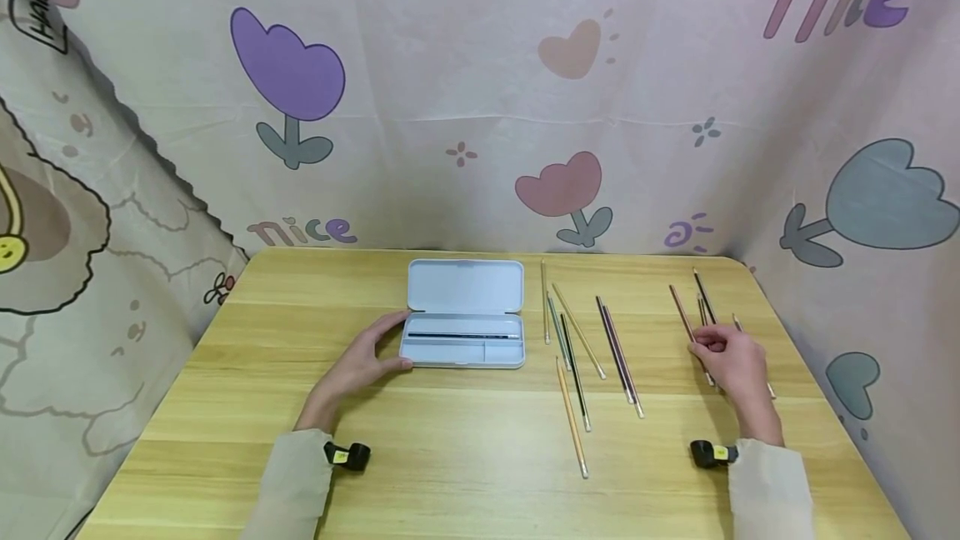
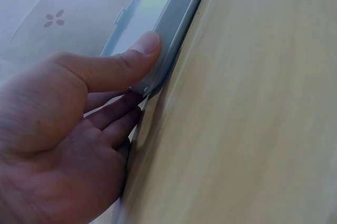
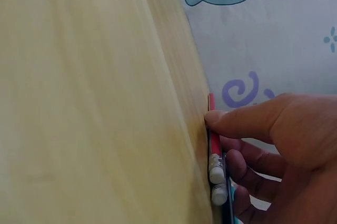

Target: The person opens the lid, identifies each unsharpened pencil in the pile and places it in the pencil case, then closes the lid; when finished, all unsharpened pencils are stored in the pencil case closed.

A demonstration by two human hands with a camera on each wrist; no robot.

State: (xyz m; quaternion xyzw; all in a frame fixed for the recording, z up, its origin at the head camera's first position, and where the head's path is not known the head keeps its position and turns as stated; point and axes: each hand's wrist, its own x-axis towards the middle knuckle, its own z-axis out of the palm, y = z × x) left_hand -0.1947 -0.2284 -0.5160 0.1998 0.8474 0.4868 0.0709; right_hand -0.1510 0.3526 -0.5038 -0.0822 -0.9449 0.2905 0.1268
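A light blue pencil case [image 1: 465, 361] lies with its lid raised, one dark pencil [image 1: 450, 335] in its long compartment. My left hand [image 1: 362, 361] holds the case by its left end, thumb at the front corner and index finger near the back corner. In the left wrist view, the thumb [image 2: 145, 45] lies on the case's edge. Over at the right, my right hand [image 1: 733, 361] pinches a red pencil [image 1: 681, 311] between thumb and fingers. The right wrist view shows this red pencil [image 3: 215, 142] with its white eraser, close beside other pencils partly hidden by the fingers.
Several pencils lie between the case and my right hand, among them a yellow pencil [image 1: 572, 419], a black pencil [image 1: 576, 373] and a dark pair [image 1: 619, 352]. A black pencil [image 1: 703, 290] lies beyond my right hand. A printed curtain [image 1: 420, 190] hangs behind the wooden table [image 1: 465, 457].
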